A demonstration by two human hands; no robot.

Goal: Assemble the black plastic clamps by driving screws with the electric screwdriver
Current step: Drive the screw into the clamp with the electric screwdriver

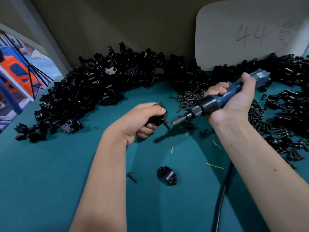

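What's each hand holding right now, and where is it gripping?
The left hand grips a black clamp piece around its body, screw sticking out. The right hand holds the electric screwdriver around its blue barrel.

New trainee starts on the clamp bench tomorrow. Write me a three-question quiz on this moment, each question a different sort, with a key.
1. True or false: the bit of the electric screwdriver is already seated on the screw sticking out of the clamp.
2. Multiple choice: the loose clamp half on the green table lies
A. between the two forearms, near the camera
B. on the big pile at the back
C. under the white board
3. Fill in: the right hand grips the ____, while the left hand grips the clamp.

Key
1. False: a small gap shows between the bit's tip and the screw.
2. A
3. Electric screwdriver
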